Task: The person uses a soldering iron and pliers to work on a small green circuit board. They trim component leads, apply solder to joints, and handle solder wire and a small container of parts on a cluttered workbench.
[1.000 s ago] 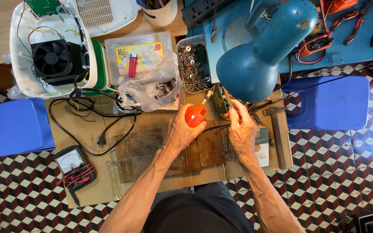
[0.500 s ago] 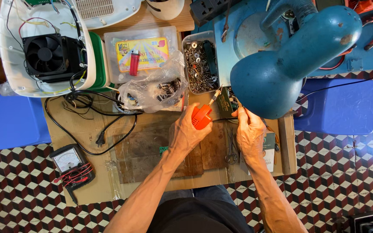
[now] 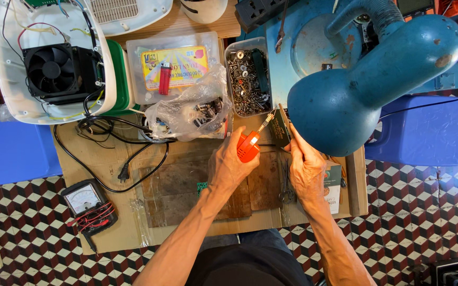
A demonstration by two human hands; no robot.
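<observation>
Seen from above by the head camera, the left hand (image 3: 232, 166) is curled around an orange soldering tool (image 3: 249, 146), its metal tip angled up and to the right. That tip meets a small dark circuit board (image 3: 278, 130), pinched on edge by the right hand (image 3: 307, 168) just beside it. Both sit over a cardboard-covered workbench (image 3: 107, 212), beneath a blue desk lamp (image 3: 367, 95). A tub of screws (image 3: 247, 79) lies just beyond.

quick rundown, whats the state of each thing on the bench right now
left hand: gripping the orange soldering gun
right hand: holding a dark circuit board upright
screw tub: open, filled
white fan housing: opened, fan exposed
plastic bag: crumpled, holds small parts
</observation>
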